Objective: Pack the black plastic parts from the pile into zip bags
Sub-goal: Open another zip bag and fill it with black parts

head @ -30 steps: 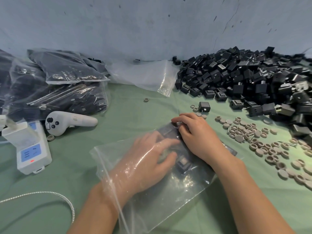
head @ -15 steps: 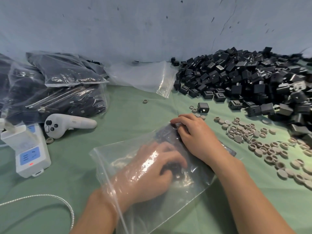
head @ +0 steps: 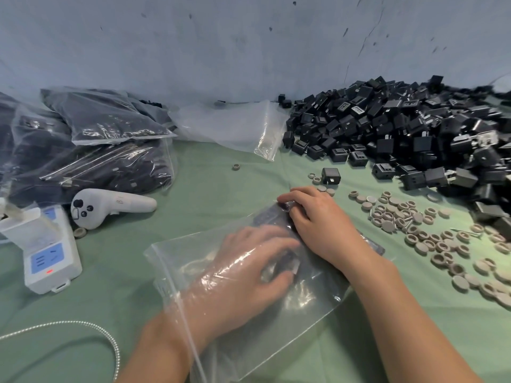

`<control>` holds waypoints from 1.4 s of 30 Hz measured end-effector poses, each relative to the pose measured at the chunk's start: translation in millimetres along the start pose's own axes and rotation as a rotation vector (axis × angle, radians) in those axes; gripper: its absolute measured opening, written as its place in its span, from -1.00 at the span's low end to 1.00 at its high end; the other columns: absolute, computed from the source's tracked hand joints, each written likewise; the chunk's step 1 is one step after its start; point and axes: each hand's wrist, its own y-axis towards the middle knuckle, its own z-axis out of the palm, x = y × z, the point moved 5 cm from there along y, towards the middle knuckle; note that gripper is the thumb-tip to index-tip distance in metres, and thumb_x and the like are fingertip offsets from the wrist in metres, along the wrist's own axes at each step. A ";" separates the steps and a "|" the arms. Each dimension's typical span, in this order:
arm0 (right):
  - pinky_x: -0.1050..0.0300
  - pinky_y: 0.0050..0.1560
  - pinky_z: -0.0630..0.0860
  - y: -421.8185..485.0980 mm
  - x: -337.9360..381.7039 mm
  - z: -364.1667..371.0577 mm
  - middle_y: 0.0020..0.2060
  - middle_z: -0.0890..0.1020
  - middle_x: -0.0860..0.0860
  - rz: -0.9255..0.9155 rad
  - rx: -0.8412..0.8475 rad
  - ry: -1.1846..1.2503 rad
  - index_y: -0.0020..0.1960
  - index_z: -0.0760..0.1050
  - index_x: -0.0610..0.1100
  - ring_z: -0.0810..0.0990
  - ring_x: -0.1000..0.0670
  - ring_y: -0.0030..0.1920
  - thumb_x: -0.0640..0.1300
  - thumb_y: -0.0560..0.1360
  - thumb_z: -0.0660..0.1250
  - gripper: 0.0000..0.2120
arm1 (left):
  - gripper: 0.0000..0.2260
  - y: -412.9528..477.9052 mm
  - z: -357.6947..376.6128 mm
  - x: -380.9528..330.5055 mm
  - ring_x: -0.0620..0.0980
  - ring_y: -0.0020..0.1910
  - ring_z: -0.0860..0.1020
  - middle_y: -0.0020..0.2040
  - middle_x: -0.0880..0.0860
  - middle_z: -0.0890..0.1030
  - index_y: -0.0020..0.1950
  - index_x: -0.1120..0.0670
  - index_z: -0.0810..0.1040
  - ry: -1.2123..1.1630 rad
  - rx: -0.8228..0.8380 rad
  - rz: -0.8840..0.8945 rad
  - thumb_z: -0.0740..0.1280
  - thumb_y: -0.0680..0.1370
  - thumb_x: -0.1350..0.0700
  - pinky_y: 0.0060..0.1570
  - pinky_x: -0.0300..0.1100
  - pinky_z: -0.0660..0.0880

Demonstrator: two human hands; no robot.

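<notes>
A clear zip bag (head: 276, 335) lies flat on the green cloth in front of me. My left hand (head: 243, 275) is inside it up to the wrist, and its fingers and thumb curl round a black plastic part (head: 287, 265). More black parts show darkly at the bag's far end. My right hand (head: 323, 225) lies on top of the bag from outside, fingertips curled over that far end and pinching the plastic. The big pile of black parts (head: 414, 128) fills the back right. One loose black part (head: 330, 176) sits just beyond my right hand.
Several grey round caps (head: 392, 214) are scattered right of the bag. Filled zip bags (head: 91, 167) are stacked at the back left, empty bags (head: 229, 125) at the back middle. A white controller (head: 110, 207), a white box-like device (head: 47, 252) and a metal hose (head: 83, 324) lie on the left.
My left hand's fingers, straight inside the bag a second ago, have curled round a black part. My right hand has stayed on the bag's far end.
</notes>
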 end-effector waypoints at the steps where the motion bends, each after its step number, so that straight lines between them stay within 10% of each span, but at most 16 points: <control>1: 0.06 0.29 0.33 -0.1 0.1 -0.2 0.29 0.50 0.14 0.000 0.000 0.001 0.25 0.56 0.12 0.40 0.00 0.28 -0.09 0.63 0.12 -0.68 | -0.73 0.2 -0.2 2.4 -0.19 0.26 0.39 0.18 -0.23 0.49 0.19 -0.17 0.55 -0.012 -0.011 -0.022 0.39 0.49 -0.10 0.31 -0.10 0.30; 11: 0.07 0.30 0.33 -0.6 0.8 -0.4 0.30 0.50 0.14 0.006 0.007 -0.011 0.26 0.56 0.11 0.40 0.01 0.29 -0.09 0.63 0.12 -0.68 | -0.83 10.9 6.1 10.5 -0.17 -0.12 0.47 -0.19 -0.17 0.53 0.07 -0.22 0.52 -0.036 -0.083 -0.148 0.38 0.50 -0.12 0.04 -0.09 0.45; 19: 0.01 0.34 0.34 -1.6 5.9 -8.4 0.28 0.51 0.09 0.025 -0.041 0.075 0.29 0.53 0.07 0.42 -0.01 0.29 -0.12 0.65 0.12 -0.69 | -0.88 6.9 1.1 28.7 -0.26 -0.09 0.56 -0.10 -0.17 0.61 0.01 -0.12 0.54 -0.258 -0.143 -0.394 0.30 0.58 -0.13 -0.06 -0.30 0.45; 26: -0.07 0.35 0.35 -13.7 6.2 -32.4 0.25 0.52 0.08 0.078 -0.150 0.074 0.26 0.52 0.08 0.44 0.00 0.28 -0.12 0.64 0.09 -0.69 | -0.66 -25.4 -11.5 30.2 -0.24 0.15 0.46 0.16 -0.20 0.47 0.31 -0.25 0.45 -0.088 0.081 -0.345 0.33 0.53 -0.09 0.26 -0.20 0.40; 36: -0.09 0.38 0.34 -49.2 -10.6 -40.4 0.27 0.51 0.09 0.175 -0.175 0.009 0.23 0.55 0.08 0.40 -0.01 0.32 -0.08 0.64 0.11 -0.71 | -0.69 -21.7 -5.1 18.5 -0.26 -0.08 0.59 0.07 -0.14 0.58 0.15 -0.25 0.49 -0.377 0.093 -0.357 0.36 0.54 0.14 -0.10 -0.38 0.50; 42: -0.08 0.39 0.31 -61.0 -16.8 -43.6 0.23 0.51 0.08 0.195 -0.172 -0.005 0.22 0.54 0.08 0.40 0.01 0.30 -0.07 0.64 0.11 -0.72 | -0.63 -23.4 3.7 7.8 -0.19 0.01 0.65 0.09 -0.11 0.65 0.24 -0.21 0.49 -0.471 0.190 -0.315 0.37 0.56 0.20 0.08 -0.25 0.56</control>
